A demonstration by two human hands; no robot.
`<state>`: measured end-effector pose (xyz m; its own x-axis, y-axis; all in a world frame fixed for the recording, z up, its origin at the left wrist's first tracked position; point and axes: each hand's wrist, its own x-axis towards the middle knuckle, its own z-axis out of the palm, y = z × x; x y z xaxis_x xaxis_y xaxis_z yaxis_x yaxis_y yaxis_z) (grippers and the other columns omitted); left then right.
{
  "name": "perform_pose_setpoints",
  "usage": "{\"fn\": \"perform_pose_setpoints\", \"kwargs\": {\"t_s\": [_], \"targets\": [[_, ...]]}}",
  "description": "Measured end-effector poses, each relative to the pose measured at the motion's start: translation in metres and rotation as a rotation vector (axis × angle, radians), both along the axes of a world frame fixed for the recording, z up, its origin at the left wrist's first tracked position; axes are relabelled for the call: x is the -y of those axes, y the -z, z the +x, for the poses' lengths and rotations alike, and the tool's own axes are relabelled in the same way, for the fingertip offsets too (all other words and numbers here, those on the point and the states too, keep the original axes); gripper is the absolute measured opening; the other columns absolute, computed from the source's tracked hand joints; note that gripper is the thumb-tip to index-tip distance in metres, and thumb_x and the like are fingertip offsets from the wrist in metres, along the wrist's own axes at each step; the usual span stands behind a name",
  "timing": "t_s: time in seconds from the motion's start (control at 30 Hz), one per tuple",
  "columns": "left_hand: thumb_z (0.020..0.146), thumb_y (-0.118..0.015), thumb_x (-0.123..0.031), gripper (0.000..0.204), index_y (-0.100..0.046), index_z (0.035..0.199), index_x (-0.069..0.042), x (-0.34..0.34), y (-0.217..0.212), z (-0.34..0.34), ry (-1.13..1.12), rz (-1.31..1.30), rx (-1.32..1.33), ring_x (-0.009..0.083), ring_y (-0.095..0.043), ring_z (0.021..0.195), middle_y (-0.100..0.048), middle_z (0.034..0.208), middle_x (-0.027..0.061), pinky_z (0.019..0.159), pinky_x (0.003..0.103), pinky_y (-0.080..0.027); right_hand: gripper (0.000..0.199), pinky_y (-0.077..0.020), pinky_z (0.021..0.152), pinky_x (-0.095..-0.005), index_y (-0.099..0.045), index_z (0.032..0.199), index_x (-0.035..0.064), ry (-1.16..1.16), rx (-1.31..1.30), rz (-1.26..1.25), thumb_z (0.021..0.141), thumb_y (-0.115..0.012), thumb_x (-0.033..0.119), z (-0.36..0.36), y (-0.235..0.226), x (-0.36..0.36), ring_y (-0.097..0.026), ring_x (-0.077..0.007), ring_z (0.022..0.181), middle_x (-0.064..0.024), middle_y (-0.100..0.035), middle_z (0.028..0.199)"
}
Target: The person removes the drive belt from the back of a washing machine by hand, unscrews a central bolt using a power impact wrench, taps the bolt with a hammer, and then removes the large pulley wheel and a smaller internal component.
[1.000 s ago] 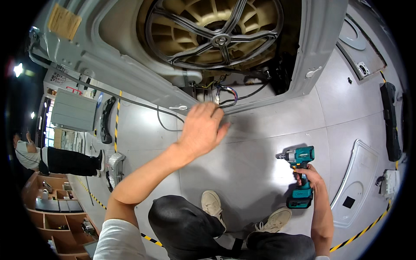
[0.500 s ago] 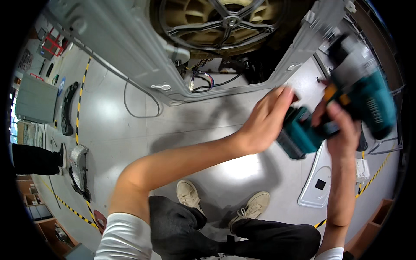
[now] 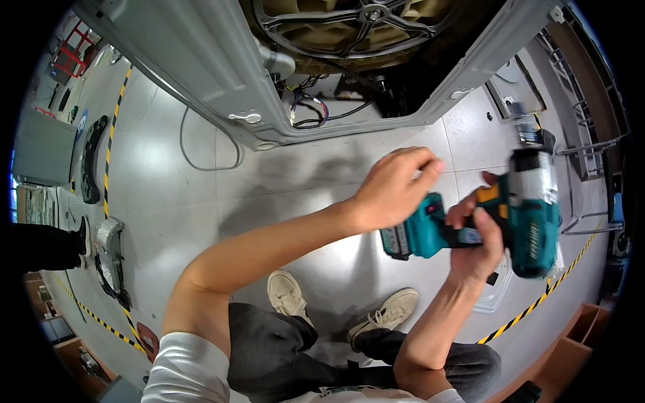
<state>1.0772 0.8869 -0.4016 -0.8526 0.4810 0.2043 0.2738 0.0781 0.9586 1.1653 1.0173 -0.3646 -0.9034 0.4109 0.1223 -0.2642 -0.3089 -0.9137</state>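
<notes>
My right hand (image 3: 480, 235) is wrapped round the handle of a teal cordless impact wrench (image 3: 534, 228). The tool has a silver and black front, and its blurred tip points away from me. Close to the battery end (image 3: 420, 228) is my left hand (image 3: 400, 181), its fingers curled and thumb pressed in; whatever they hold, if anything, is hidden. Ahead of both hands stands a grey washing machine cabinet (image 3: 222, 80) with its back open. Inside, a spoked metal pulley wheel (image 3: 369, 40) shows above loose wires (image 3: 312, 107).
A grey hose (image 3: 185, 144) loops on the floor left of the cabinet. Black and yellow tape (image 3: 111, 148), a dark curved part (image 3: 93, 161) and another person's leg (image 3: 50, 245) are at the left. A white panel (image 3: 494, 295) lies below the tool; wooden bins (image 3: 571, 342) stand lower right.
The impact wrench has come down and leftward in my right hand and turned more upright. My left hand has shifted slightly left and down, its fingers curling more.
</notes>
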Motion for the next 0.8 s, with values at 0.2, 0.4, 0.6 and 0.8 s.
{"fn": "perform_pose_setpoints", "kwargs": {"t_s": [0.2, 0.4, 0.6, 0.8], "targets": [[0.098, -0.030, -0.052, 0.059, -0.056, 0.113, -0.001, 0.013, 0.015, -0.015, 0.089, 0.360, 0.582, 0.0162, -0.057, 0.099, -0.063, 0.101, 0.0070, 0.090, 0.031, -0.041, 0.025, -0.0464, 0.061, -0.0268, -0.058, 0.105, -0.0016, -0.078, 0.170, -0.001, 0.082, -0.063, 0.001, -0.016, 0.047, 0.027, -0.056, -0.0125, 0.065, -0.0041, -0.058, 0.081], [0.100, -0.027, -0.051, 0.060, -0.042, 0.130, -0.002, 0.021, -0.004, -0.023, 0.012, 0.557, 0.700, 0.0175, -0.049, 0.113, -0.051, 0.127, 0.0095, 0.103, 0.033, -0.032, 0.012, -0.0486, 0.060, -0.0266, -0.060, 0.093, 0.0005, -0.164, 0.115, 0.030, 0.082, -0.062, -0.003, -0.041, 0.059, 0.053, -0.058, -0.0122, 0.067, -0.0035, -0.060, 0.077], [0.100, -0.036, -0.042, 0.047, -0.055, 0.112, 0.001, 0.030, 0.028, -0.029, -0.058, 0.372, 0.553, 0.0185, -0.058, 0.097, -0.062, 0.102, 0.0101, 0.086, 0.032, -0.045, 0.034, -0.0462, 0.058, -0.0298, -0.054, 0.108, -0.0041, -0.120, 0.240, -0.242, 0.076, -0.061, 0.003, -0.035, 0.074, 0.050, -0.055, -0.0179, 0.059, -0.0066, -0.056, 0.071], [0.095, -0.050, -0.030, 0.035, -0.053, 0.116, -0.003, 0.043, 0.064, -0.077, -0.384, 0.215, 0.645, 0.0199, -0.057, 0.101, -0.060, 0.109, 0.0121, 0.084, 0.034, -0.046, 0.044, -0.0448, 0.056, -0.0324, -0.050, 0.119, -0.0028, -0.074, 0.391, -0.424, 0.076, -0.054, 0.007, -0.015, 0.149, 0.014, -0.052, -0.0178, 0.056, -0.0075, -0.051, 0.067]]}}
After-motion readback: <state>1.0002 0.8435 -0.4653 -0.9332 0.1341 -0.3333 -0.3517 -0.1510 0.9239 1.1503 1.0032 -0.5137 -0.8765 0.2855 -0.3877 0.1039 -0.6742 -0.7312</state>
